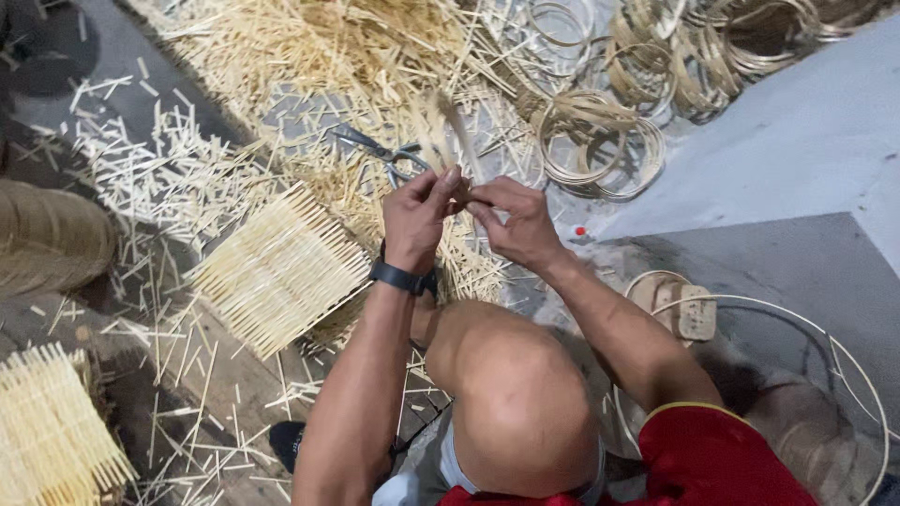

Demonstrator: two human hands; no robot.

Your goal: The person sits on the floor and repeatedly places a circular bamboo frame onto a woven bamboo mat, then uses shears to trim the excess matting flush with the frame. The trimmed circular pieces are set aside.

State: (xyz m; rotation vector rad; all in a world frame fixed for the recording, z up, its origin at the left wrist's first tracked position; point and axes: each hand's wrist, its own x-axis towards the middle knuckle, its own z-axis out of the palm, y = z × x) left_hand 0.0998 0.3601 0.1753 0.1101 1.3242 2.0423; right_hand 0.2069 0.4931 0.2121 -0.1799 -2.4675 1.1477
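While both hands meet above the knee, left hand (417,217) pinches a thin bamboo strip (457,126) | right hand (514,222) pinches it too | scissors (384,153) lie just behind.

Person, seen from above. Left hand (419,215): bare, no rings or glove visible. Left wrist: black band with a flat dark rectangular face (402,277), snug fit. Left forearm: bare, no sleeve. Right hand (514,223): bare; wrist and forearm unclothed, nothing worn. Upper leg: bare at the knee. Red garment with a thin yellow-edged hem (722,454), at the near right. Pale grey-white cloth (450,468) at the near edge, between the arms. Black rounded footwear piece (284,440), near left, partly hidden.
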